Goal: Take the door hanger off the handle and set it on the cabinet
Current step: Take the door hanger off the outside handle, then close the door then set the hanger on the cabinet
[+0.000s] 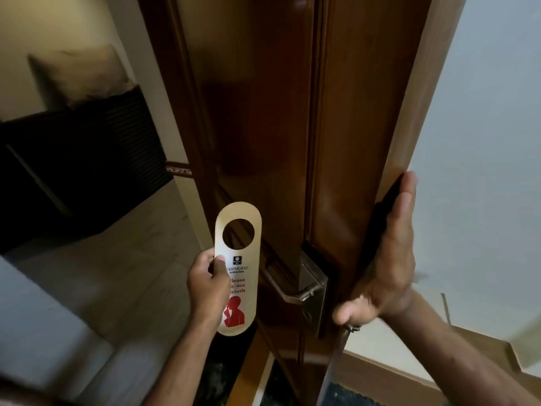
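- Already clear of the brushed-metal lever handle (295, 294), the cream, round-ended card door hanger with a circular hole and red "do not disturb" figure (238, 265) stands upright in the air, hole end up, long axis near vertical, just left of the handle and apart from it.
- The left hand (206, 284) pinches its left edge near the middle, thumb on the printed face.
- The right hand (386, 259) lies flat and open against the edge of the dark brown wooden door (330, 142), gripping nothing.
- No cabinet shows clearly; the dark slatted unit (87, 159) at far left may be one, I cannot tell.
- The carry likely falls to the left hand, turning away from the door.
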A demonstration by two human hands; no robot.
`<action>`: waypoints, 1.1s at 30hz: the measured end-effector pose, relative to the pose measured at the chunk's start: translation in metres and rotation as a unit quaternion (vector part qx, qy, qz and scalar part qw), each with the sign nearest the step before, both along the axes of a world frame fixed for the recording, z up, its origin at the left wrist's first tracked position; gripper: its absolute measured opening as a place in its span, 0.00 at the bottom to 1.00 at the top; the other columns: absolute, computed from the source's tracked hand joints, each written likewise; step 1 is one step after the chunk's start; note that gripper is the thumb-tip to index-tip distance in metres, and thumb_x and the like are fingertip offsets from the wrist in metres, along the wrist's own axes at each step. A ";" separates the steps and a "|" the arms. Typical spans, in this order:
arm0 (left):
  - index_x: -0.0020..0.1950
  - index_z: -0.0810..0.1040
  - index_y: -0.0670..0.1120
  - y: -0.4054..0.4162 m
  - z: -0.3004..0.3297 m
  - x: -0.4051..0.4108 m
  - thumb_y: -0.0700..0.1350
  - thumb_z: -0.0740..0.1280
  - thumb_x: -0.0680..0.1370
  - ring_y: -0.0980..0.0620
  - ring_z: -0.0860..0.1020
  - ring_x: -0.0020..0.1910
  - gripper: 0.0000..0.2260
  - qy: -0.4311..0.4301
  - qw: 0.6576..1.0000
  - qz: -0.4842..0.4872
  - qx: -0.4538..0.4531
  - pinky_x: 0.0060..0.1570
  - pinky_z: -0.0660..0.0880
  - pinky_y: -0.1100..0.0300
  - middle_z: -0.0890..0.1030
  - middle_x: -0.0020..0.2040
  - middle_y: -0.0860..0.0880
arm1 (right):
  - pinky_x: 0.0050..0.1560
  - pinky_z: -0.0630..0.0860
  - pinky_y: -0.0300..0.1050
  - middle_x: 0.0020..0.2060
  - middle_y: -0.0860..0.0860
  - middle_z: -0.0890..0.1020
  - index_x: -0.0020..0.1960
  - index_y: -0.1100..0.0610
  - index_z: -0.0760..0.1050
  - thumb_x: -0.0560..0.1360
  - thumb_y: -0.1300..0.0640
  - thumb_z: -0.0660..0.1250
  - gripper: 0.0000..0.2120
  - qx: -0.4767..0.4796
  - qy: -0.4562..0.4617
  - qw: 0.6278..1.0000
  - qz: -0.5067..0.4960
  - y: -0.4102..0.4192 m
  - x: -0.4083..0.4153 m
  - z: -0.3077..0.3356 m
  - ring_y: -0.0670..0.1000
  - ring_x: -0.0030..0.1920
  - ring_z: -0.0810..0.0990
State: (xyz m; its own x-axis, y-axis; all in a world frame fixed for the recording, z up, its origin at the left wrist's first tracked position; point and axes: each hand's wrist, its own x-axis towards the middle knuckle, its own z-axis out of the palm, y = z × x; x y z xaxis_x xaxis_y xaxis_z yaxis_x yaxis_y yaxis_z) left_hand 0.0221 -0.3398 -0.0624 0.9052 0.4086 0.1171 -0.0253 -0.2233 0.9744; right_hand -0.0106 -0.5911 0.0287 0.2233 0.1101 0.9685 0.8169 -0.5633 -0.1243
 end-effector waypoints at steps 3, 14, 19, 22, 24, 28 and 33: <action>0.42 0.78 0.66 0.038 -0.001 -0.019 0.43 0.64 0.79 0.62 0.84 0.38 0.16 -0.029 0.998 0.058 0.006 0.29 0.77 0.69 0.85 0.43 0.62 | 0.75 0.46 0.73 0.76 0.70 0.45 0.78 0.68 0.42 0.70 0.24 0.61 0.60 -0.001 0.005 0.999 0.047 0.034 -0.016 -0.004 0.69 0.79 0.44; 0.50 0.77 0.57 0.176 0.023 -0.144 0.56 0.63 0.75 0.61 0.81 0.45 0.08 -0.082 0.945 0.287 0.136 0.40 0.74 0.66 0.83 0.49 0.56 | 0.77 0.53 0.69 0.75 0.70 0.54 0.78 0.68 0.45 0.78 0.34 0.58 0.47 0.064 0.045 0.942 0.327 0.194 -0.070 -0.009 0.67 0.79 0.50; 0.53 0.79 0.48 0.189 0.045 -0.205 0.58 0.62 0.79 0.73 0.78 0.41 0.15 -0.099 0.902 0.364 0.207 0.30 0.68 0.82 0.81 0.48 0.54 | 0.77 0.57 0.69 0.79 0.65 0.53 0.79 0.65 0.48 0.83 0.44 0.55 0.34 0.042 0.105 0.903 0.415 0.265 -0.069 -0.018 0.67 0.79 0.53; 0.53 0.80 0.43 0.200 0.049 -0.228 0.56 0.63 0.78 0.67 0.80 0.39 0.17 -0.101 0.892 0.391 0.205 0.35 0.69 0.82 0.84 0.48 0.47 | 0.77 0.59 0.67 0.82 0.55 0.55 0.81 0.55 0.48 0.84 0.46 0.54 0.31 -0.026 0.183 0.915 0.359 0.294 -0.051 -0.043 0.59 0.80 0.55; 0.54 0.81 0.43 0.212 0.046 -0.238 0.49 0.66 0.79 0.62 0.80 0.41 0.10 -0.081 0.882 0.418 0.202 0.34 0.70 0.81 0.86 0.50 0.45 | 0.79 0.56 0.65 0.82 0.53 0.53 0.82 0.53 0.45 0.84 0.45 0.53 0.31 -0.082 0.222 0.929 0.286 0.311 -0.033 -0.066 0.55 0.81 0.52; 0.58 0.80 0.45 0.222 0.044 -0.250 0.55 0.64 0.78 0.52 0.82 0.49 0.16 -0.068 0.869 0.446 0.203 0.33 0.74 0.77 0.85 0.56 0.47 | 0.77 0.58 0.61 0.77 0.60 0.62 0.79 0.58 0.52 0.83 0.41 0.51 0.31 -0.251 0.323 0.887 0.214 0.340 0.010 -0.108 0.61 0.77 0.60; 0.59 0.79 0.52 0.232 0.044 -0.250 0.48 0.65 0.80 0.62 0.80 0.49 0.09 -0.059 0.861 0.473 0.179 0.39 0.74 0.77 0.82 0.56 0.54 | 0.68 0.56 0.58 0.41 0.50 0.82 0.42 0.49 0.77 0.79 0.32 0.37 0.35 -0.446 0.306 0.818 0.196 0.386 0.055 -0.122 0.54 0.54 0.75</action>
State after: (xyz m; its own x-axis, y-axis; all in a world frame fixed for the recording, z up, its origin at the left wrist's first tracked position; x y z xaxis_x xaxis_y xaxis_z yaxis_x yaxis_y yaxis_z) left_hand -0.2283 -0.1079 -0.0187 0.1615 0.8750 0.4563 0.2388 -0.4833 0.8423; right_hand 0.0440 -0.2048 -0.0930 0.4158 0.8906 0.1841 0.8943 -0.3637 -0.2606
